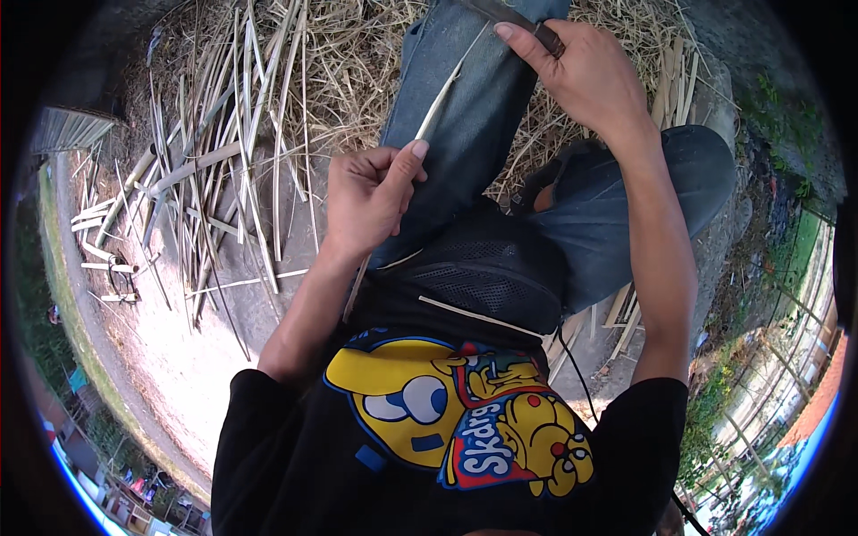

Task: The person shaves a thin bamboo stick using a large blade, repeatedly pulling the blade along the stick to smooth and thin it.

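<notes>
We hold the bamboo strip [438, 107] pinched in our left hand [371, 196], at 11 o'clock from the lap, over the jeans. Our right hand [581, 76], at 1 o'clock, is closed on a dark handle [547, 37]. Judgement: keep the strip taut, shave away from the thumb. The blade is cut off at the top edge, so it is probably a knife. Split bamboo [206, 170] lies beyond at 10 o'clock.

No packages, labels, signs or screens
</notes>
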Available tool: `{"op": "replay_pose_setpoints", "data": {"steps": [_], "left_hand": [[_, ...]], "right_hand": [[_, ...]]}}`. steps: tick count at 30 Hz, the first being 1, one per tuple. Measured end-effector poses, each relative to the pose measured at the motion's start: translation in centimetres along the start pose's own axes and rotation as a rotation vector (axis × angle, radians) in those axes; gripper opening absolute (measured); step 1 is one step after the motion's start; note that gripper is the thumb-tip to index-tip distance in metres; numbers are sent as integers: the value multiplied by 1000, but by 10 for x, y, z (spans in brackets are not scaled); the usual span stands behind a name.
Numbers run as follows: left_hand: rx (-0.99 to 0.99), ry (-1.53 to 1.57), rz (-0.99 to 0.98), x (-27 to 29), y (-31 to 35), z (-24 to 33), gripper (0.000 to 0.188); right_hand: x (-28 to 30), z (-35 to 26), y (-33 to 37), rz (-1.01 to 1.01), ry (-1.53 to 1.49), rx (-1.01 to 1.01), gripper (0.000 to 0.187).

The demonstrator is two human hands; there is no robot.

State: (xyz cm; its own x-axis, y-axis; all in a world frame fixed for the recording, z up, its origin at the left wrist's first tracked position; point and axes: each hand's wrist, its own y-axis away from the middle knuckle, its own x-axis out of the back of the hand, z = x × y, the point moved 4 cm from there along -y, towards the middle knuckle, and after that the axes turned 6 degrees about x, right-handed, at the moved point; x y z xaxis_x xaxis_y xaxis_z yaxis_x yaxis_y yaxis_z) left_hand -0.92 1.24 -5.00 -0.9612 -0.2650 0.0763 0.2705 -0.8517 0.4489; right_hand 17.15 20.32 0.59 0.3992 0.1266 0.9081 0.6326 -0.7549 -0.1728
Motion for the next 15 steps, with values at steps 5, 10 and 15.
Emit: {"op": "replay_pose_setpoints", "data": {"steps": [5,10,15], "left_hand": [[-51,-55,-6,-12,-15,15,42],[-165,-63,54,-13,-37,47,42],[-160,-150,-17,-20,-52,68,46]], "right_hand": [[6,1,9,-16,-207,-34,71],[12,-9,11,31,-251,-79,76],[17,-11,11,59,-308,-126,73]]}}
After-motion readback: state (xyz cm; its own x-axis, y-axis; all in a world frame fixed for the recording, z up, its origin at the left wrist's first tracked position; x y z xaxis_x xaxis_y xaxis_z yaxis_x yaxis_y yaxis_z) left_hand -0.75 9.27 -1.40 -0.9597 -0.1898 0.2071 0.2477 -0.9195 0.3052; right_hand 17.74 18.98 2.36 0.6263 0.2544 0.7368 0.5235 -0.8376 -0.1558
